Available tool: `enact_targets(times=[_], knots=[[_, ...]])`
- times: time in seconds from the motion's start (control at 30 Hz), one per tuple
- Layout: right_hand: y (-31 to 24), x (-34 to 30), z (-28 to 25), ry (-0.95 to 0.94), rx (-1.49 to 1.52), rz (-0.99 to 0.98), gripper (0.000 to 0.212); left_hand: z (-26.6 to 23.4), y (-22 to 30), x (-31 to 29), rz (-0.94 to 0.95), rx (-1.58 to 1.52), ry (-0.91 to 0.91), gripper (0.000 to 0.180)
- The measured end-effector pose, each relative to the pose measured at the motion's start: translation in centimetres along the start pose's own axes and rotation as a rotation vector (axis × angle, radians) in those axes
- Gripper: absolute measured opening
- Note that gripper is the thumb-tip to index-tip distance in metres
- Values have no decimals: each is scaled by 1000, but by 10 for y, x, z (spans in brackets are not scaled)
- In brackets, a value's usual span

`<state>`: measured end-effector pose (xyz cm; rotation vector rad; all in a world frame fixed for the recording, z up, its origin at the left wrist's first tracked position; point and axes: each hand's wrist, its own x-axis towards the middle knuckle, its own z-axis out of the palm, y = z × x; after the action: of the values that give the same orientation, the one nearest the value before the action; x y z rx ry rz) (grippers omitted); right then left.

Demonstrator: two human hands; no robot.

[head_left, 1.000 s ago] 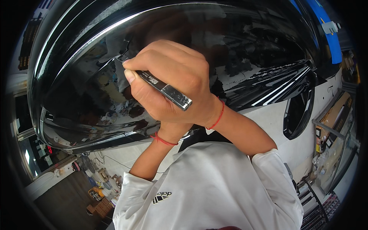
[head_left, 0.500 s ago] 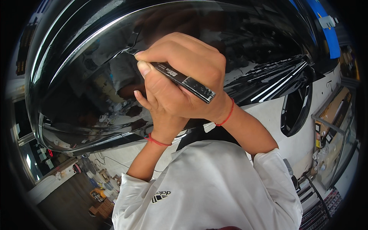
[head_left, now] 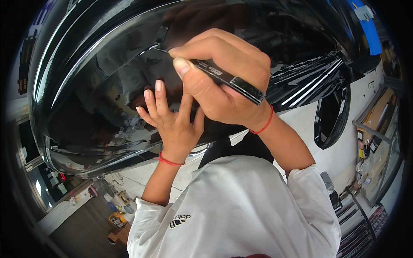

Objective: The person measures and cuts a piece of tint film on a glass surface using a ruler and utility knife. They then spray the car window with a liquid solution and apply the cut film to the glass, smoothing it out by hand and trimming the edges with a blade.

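Note:
Between the thumb and fingers of my right hand [head_left: 238, 58] is a slim black cutter knife [head_left: 228, 81], its flat handle worn at the back end. The knife's thin tip points up and left, close to the glossy black car panel [head_left: 94, 124]. Whether the tip touches the panel I cannot tell. A pale line [head_left: 144, 52] runs down and left from near the tip. My left hand [head_left: 175, 127] lies on the panel below and left of my right hand, fingers spread, with nothing in it.
Blue tape [head_left: 371, 32] with a small grey block [head_left: 364, 13] on it is at the upper right. A dark oval loop-shaped part [head_left: 333, 116] stands right of my right forearm. Beyond it is a glass-sided case [head_left: 378, 159]. Boxes and tools [head_left: 118, 215] crowd the lower left.
My right hand and the knife have shifted right and slightly up. My left hand, partly hidden behind the right before, now shows with its fingers spread on the panel.

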<state>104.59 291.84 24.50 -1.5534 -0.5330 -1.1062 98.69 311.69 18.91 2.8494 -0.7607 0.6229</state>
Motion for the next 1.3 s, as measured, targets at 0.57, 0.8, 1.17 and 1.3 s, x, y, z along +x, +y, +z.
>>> enact_targets(times=[0.57,0.8,1.17,1.3], knots=[[13,-12,-62,93,-65,115,5,-12,10,8,36,150,-53,90],[14,-15,-80,59,-84,126,4,-13,11,9,46,118,-29,90],[8,-18,-83,43,-18,273,7,22,99,53,454,-216,-119,41],[11,-16,-86,45,-74,175,10,39,105,60,396,-363,-183,39]])
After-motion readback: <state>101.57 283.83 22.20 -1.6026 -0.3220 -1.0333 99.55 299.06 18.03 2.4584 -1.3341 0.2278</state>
